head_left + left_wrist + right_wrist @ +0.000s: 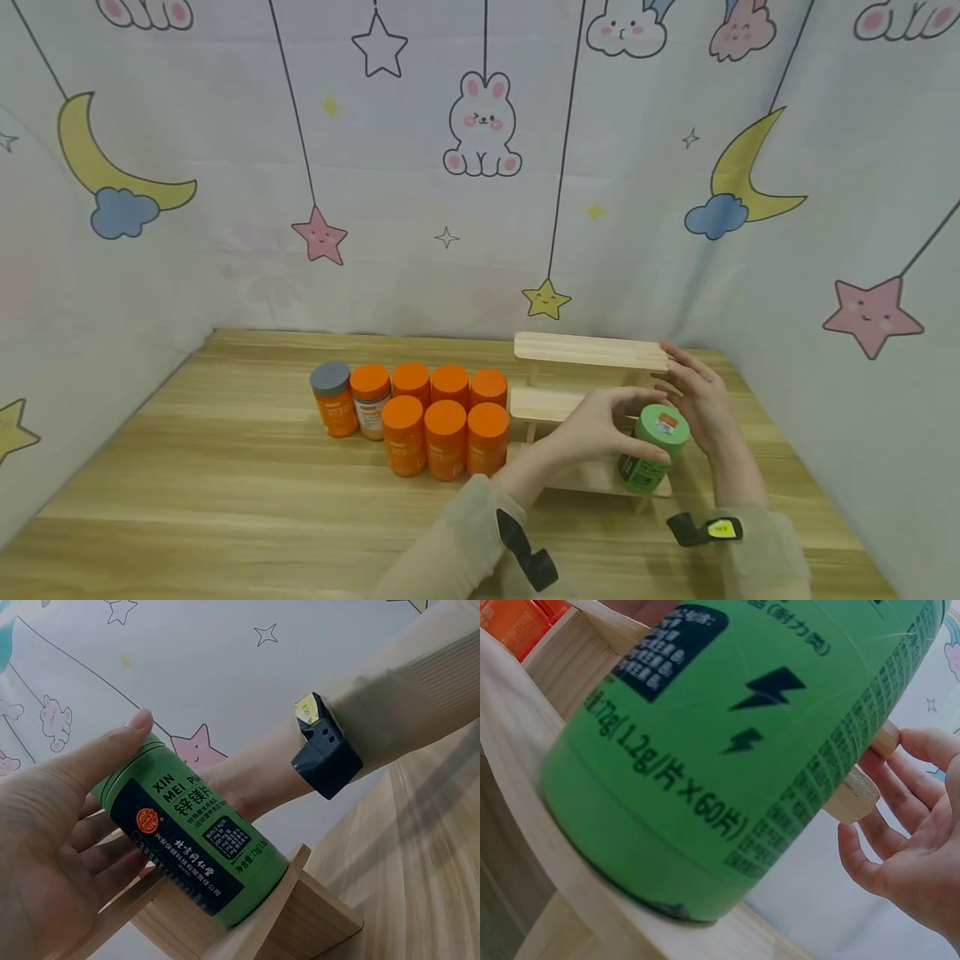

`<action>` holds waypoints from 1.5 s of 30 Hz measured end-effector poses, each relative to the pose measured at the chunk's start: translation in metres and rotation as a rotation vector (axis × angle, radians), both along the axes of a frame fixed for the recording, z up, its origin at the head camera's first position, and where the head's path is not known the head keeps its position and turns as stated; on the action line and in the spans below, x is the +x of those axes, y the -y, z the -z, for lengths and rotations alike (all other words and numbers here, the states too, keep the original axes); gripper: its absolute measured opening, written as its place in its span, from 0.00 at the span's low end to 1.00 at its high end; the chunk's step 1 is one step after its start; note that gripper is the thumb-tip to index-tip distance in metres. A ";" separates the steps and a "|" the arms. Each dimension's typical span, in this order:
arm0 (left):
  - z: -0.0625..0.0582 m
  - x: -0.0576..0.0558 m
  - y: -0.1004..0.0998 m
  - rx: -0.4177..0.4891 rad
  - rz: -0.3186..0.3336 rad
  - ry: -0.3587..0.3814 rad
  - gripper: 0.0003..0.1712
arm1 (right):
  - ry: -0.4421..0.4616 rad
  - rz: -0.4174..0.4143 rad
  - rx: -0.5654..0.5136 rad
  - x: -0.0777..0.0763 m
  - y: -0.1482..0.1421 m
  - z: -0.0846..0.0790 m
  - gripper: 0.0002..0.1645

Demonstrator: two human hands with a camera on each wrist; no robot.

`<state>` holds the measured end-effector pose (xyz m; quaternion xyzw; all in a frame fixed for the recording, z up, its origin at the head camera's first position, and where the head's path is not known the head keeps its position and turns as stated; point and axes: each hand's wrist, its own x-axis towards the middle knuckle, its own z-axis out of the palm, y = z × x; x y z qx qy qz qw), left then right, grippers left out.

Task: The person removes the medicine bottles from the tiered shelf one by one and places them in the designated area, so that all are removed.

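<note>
A green bottle with a dark label leans slightly on the front edge of a small wooden tiered rack, at its lowest tier. My left hand grips the bottle, thumb on the near side near the lid and fingers behind. In the left wrist view the bottle rests its base against the wooden edge. My right hand is at the rack's right end, fingers extended and touching the end of the upper board. The right wrist view shows that hand beyond the bottle, by the board ends.
Several orange jars with orange lids stand in two rows left of the rack. One at the far left has a grey lid; beside it is a jar with a pale label. A patterned curtain closes the back of the table.
</note>
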<state>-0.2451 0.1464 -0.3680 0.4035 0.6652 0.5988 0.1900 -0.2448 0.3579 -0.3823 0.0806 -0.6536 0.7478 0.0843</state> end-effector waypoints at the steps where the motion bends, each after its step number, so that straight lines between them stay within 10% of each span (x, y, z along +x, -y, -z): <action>1: 0.000 0.001 0.000 -0.005 0.001 -0.002 0.40 | 0.002 0.004 0.003 0.000 0.000 0.000 0.19; 29: -0.008 0.015 0.012 -0.022 -0.105 0.000 0.36 | -0.010 -0.021 -0.018 0.002 0.004 0.001 0.20; 45: -0.025 -0.002 0.061 0.033 -0.197 0.013 0.35 | -0.032 -0.043 -0.049 0.002 0.000 0.000 0.20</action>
